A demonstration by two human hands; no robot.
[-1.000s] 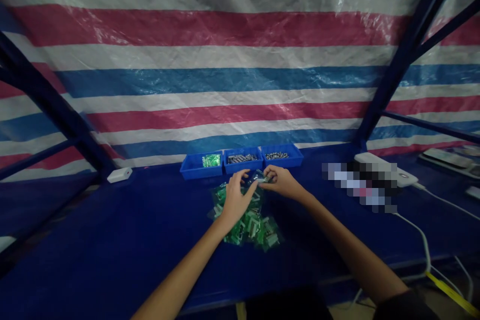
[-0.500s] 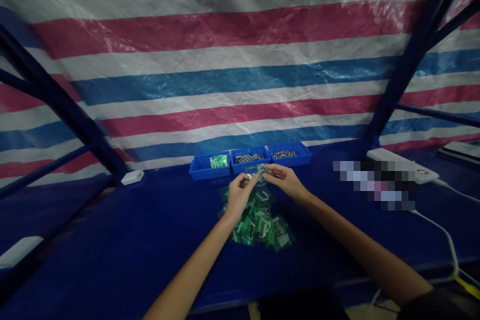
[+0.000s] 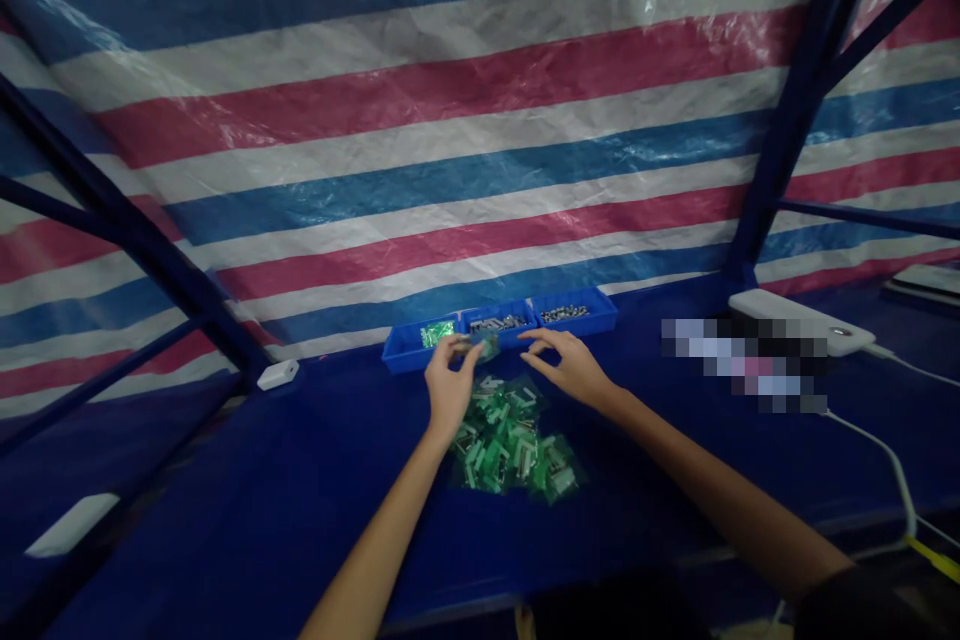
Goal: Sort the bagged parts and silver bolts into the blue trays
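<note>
A small clear greenish plastic bag (image 3: 489, 346) is pinched between the thumb and fingers of my left hand (image 3: 451, 382), just in front of the blue bins. What lies inside that bag is too blurred to make out. My right hand (image 3: 571, 367) hovers to the right, fingers apart and holding nothing. Below both hands lies a pile of small green plastic bags (image 3: 510, 440) with pale and metal pieces in them. Green bags (image 3: 437, 333) also lie in the left blue bin (image 3: 405, 350).
Small metal parts fill the middle bin (image 3: 499, 321) and right bin (image 3: 566, 313). A white power bank (image 3: 802, 320) with a cable lies at right, beside a blurred-out patch. A white adapter (image 3: 278, 375) stands at left. Striped sheeting (image 3: 480, 140) hangs behind the blue table (image 3: 300, 500).
My right hand has let go of the small bag and opened. My left hand has moved left with the bag still in it. The view has tilted slightly.
</note>
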